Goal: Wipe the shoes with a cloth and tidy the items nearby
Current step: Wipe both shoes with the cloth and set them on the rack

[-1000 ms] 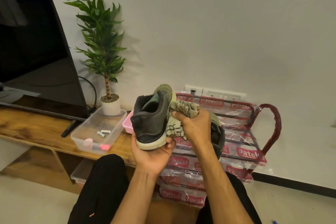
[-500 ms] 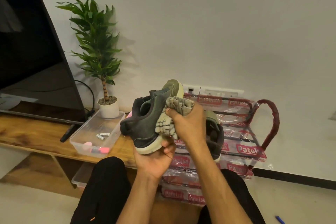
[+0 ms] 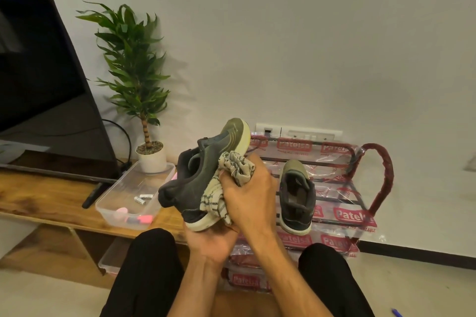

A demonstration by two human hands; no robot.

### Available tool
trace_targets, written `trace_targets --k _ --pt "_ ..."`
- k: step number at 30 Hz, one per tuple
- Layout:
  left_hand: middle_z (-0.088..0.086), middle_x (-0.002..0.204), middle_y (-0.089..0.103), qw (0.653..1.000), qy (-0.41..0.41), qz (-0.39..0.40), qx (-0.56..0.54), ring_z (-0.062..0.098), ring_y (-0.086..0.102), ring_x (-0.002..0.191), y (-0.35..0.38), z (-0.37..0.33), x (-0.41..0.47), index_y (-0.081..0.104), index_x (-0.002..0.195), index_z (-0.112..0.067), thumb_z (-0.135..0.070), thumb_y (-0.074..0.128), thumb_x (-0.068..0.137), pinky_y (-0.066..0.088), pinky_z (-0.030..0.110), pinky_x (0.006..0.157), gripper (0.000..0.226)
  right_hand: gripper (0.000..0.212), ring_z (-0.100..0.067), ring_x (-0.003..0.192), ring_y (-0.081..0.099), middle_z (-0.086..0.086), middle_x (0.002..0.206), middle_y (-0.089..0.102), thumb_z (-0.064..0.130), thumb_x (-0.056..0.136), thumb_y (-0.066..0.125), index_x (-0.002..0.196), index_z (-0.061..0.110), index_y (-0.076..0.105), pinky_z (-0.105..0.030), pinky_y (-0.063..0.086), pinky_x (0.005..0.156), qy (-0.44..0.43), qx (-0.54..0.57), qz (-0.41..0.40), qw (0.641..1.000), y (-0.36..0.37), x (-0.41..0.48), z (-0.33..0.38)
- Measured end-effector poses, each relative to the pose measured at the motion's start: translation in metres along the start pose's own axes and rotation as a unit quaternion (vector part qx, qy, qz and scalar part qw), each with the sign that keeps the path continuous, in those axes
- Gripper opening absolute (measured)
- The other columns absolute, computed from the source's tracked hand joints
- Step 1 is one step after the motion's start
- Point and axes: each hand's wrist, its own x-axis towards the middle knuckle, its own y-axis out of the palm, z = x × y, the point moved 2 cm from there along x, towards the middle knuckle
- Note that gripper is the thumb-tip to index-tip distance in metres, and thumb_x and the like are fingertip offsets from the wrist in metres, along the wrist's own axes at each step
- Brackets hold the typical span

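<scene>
At frame centre, the left hand point(image 3: 209, 239) cups the shoe point(image 3: 199, 180) under its heel; the right hand point(image 3: 248, 197) fists the cloth point(image 3: 231, 168) against its side. Hard rubbing could lever the shoe loose.

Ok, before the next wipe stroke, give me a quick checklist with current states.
1. Shoe secure: left hand grips the held shoe under its heel, ok.
2. Cloth ready: right hand holds the bunched cloth against the shoe's side, ok.
3. Side under the cloth clean: cannot tell.
4. Other shoe parked: second shoe sits upright on the rack, ok.
5. Small items contained: batteries lie inside the clear tub, ok.
6. Floor tidy: a blue pen lies there, not ok.
</scene>
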Motion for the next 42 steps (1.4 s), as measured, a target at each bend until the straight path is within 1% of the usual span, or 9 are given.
trace_targets --k 7,10,13,19,26,30,35,39,42 --pt "0.015 0.1 0.075 0.997 -0.015 0.073 -0.012 0.03 0.074 0.079 -0.008 -0.008 0.002 0.073 0.107 -0.005 -0.032 0.065 0.082 0.06 0.037 0.06 0.038 0.024 -0.009 0.078 0.067 0.011 0.087 0.069 0.024 0.082 0.07 0.103 0.026 0.058 -0.038 0.058 0.07 -0.067 -0.074 -0.013 0.995 0.002 -0.001 0.007" --pt "0.019 0.118 0.065 0.984 -0.035 0.175 -0.001 0.031 0.065 0.093 -0.011 -0.01 -0.001 0.061 0.126 -0.001 -0.038 0.041 0.099 0.052 0.037 0.077 0.051 0.021 -0.008 0.075 0.065 0.011 0.084 0.068 0.02 0.083 0.071 0.1 0.025 0.059 -0.035 0.057 0.068 -0.058 -0.088 -0.042 0.994 -0.003 0.009 0.002" --pt "0.015 0.115 0.058 0.968 -0.077 0.237 0.029 0.028 0.058 0.092 -0.012 -0.008 -0.001 0.055 0.126 -0.001 -0.046 0.018 0.098 0.043 0.03 0.071 0.064 0.024 -0.011 0.076 0.067 0.008 0.087 0.069 0.019 0.084 0.072 0.104 0.022 0.06 -0.036 0.058 0.067 -0.058 -0.101 -0.083 0.99 -0.011 0.021 -0.006" --pt "0.016 0.113 0.058 0.962 -0.127 0.242 0.012 0.029 0.057 0.09 0.002 -0.004 -0.002 0.055 0.125 -0.001 -0.057 0.001 0.09 0.047 0.032 0.072 0.085 0.021 -0.006 0.074 0.069 0.015 0.082 0.069 0.031 0.084 0.075 0.101 0.026 0.062 -0.039 0.061 0.068 -0.02 -0.033 -0.157 0.987 -0.032 0.034 -0.011" --pt "0.016 0.115 0.058 0.935 -0.158 0.315 -0.032 0.029 0.057 0.092 0.007 0.003 0.005 0.055 0.126 0.0 -0.057 0.003 0.089 0.045 0.032 0.074 0.085 0.019 0.004 0.071 0.066 0.011 0.08 0.069 0.02 0.085 0.076 0.097 0.014 0.063 -0.01 0.049 0.058 -0.041 0.076 -0.133 0.987 -0.033 0.03 0.006" --pt "0.018 0.107 0.063 0.958 -0.149 0.239 -0.048 0.029 0.06 0.078 0.005 0.002 0.004 0.063 0.116 0.0 -0.055 0.012 0.095 0.049 0.035 0.066 0.078 0.019 0.005 0.074 0.064 0.016 0.078 0.066 0.019 0.085 0.076 0.096 0.017 0.061 -0.009 0.048 0.059 -0.059 0.058 -0.119 0.989 -0.024 0.022 0.004" --pt "0.005 0.068 0.067 0.999 -0.034 0.01 0.037 0.016 0.055 0.044 0.011 0.001 0.004 0.077 0.066 -0.01 -0.051 0.028 0.096 0.041 0.019 0.039 0.07 0.029 0.001 0.075 0.066 0.013 0.08 0.068 0.018 0.083 0.078 0.087 0.035 0.055 -0.013 0.051 0.062 -0.075 0.064 -0.074 0.992 -0.021 0.012 0.006" --pt "0.011 0.12 0.07 0.999 -0.037 -0.015 0.021 0.029 0.067 0.108 0.009 -0.006 0.008 0.076 0.112 -0.012 -0.048 0.041 0.095 0.051 0.041 0.098 0.053 0.032 0.002 0.078 0.067 0.018 0.079 0.069 0.016 0.081 0.079 0.084 0.038 0.056 -0.012 0.052 0.064 -0.068 0.068 -0.018 0.995 -0.017 0.002 0.009" --pt "0.012 0.136 0.062 0.999 -0.019 0.0 0.028 0.031 0.058 0.126 0.011 -0.011 0.006 0.061 0.134 -0.014 -0.052 0.039 0.097 0.044 0.048 0.107 0.058 0.034 0.004 0.081 0.068 0.023 0.082 0.07 0.013 0.08 0.079 0.083 0.04 0.058 -0.013 0.053 0.068 -0.057 0.067 0.029 0.996 -0.017 -0.002 0.007"
